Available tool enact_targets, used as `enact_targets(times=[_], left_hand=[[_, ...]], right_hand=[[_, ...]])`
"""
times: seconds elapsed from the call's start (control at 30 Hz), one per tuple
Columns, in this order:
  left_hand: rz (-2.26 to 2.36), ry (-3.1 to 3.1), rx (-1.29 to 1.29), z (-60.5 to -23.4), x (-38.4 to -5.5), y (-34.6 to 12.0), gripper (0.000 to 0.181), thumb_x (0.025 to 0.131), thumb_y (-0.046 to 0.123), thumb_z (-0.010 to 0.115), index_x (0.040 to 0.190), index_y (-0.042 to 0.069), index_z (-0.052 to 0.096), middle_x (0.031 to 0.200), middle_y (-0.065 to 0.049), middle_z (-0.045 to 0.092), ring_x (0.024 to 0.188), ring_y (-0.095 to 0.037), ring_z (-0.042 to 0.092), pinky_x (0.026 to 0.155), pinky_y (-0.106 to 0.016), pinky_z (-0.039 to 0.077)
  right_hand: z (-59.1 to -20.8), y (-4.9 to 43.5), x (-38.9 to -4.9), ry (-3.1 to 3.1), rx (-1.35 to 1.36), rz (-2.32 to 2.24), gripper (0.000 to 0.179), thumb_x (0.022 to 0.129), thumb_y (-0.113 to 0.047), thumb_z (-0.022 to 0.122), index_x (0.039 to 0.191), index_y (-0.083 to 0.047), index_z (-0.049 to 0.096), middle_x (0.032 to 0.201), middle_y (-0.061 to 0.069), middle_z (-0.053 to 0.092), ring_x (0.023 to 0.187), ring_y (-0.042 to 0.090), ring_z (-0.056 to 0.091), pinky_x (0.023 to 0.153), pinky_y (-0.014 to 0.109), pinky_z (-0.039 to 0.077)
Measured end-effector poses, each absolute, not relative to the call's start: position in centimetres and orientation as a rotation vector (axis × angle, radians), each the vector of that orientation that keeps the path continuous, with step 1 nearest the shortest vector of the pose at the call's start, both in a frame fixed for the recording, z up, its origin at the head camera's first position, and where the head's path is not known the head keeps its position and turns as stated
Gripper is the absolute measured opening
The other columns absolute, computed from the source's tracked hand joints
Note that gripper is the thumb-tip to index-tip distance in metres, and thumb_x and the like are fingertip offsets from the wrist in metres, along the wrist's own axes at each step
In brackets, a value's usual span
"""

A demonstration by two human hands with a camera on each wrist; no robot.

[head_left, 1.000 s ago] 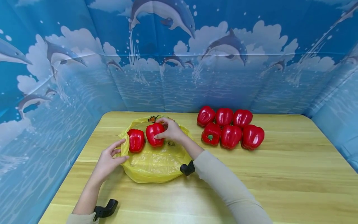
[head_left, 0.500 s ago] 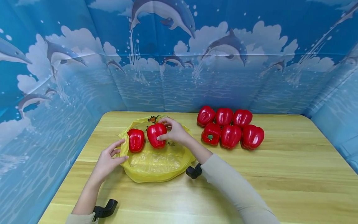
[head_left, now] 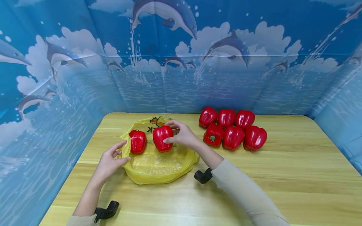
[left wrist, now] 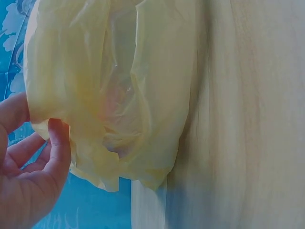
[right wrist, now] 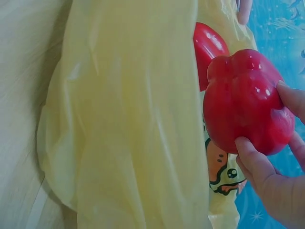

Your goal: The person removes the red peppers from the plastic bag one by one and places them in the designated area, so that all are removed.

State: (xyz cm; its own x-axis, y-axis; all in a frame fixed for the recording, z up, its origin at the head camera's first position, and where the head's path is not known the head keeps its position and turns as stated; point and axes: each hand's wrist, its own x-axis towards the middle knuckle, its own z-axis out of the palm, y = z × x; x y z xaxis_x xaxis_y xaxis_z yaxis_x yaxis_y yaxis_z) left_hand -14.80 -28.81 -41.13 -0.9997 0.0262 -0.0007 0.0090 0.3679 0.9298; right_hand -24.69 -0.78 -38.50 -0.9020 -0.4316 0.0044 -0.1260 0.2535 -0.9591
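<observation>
A yellow plastic bag point(head_left: 155, 174) lies with its mouth spread open on the table. Its left rim is pinched by my left hand point(head_left: 108, 161), whose thumb point(left wrist: 59, 148) lies against the film in the left wrist view. Inside the bag, just right of that hand, is one red bell pepper point(head_left: 138, 142). My right hand point(head_left: 183, 135) grips a second red bell pepper point(right wrist: 248, 102) between thumb and fingers, over the bag's opening and apart from the first. The right wrist view shows this held pepper tilted, with the bag's wall covering part of the other pepper.
Several more red bell peppers point(head_left: 232, 138) stand in two rows at the back right of the wooden table point(head_left: 297, 175). One shows its green stem end point(head_left: 212, 138). A blue dolphin-print cloth point(head_left: 215, 84) hangs behind the table's far edge and along its sides.
My right hand has shifted right and slightly toward me with the bell pepper in its grip, widening the gap between the two peppers. The left hand has kept its place on the bag's rim.
</observation>
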Motion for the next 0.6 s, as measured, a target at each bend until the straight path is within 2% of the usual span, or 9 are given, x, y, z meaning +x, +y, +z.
enact_targets(times=[0.3, 0.6], left_hand=[[1.751, 2.59, 0.023, -41.1, -14.8, -28.8, 0.067, 0.082, 0.002, 0.067, 0.142, 0.006, 0.038, 0.148, -0.015, 0.028, 0.126, -0.039, 0.033, 0.077, -0.018, 0.047], [1.751, 2.586, 0.02, -41.1, -14.9, -28.9, 0.067, 0.082, 0.002, 0.067, 0.142, 0.006, 0.038, 0.148, -0.015, 0.028, 0.126, -0.039, 0.033, 0.077, -0.018, 0.047]], right_hand=[[-37.8, 0.3, -23.6, 2.238, -0.502, -1.733, 0.058, 0.069, -0.004, 0.08, 0.121, -0.014, 0.055, 0.123, 0.01, 0.052, 0.113, 0.033, 0.048, 0.077, 0.04, 0.052], [-37.1, 1.4, -22.7, 2.246, -0.539, -1.733, 0.058, 0.07, -0.006, 0.08, 0.121, -0.015, 0.055, 0.123, 0.008, 0.052, 0.113, 0.031, 0.048, 0.078, 0.041, 0.052]])
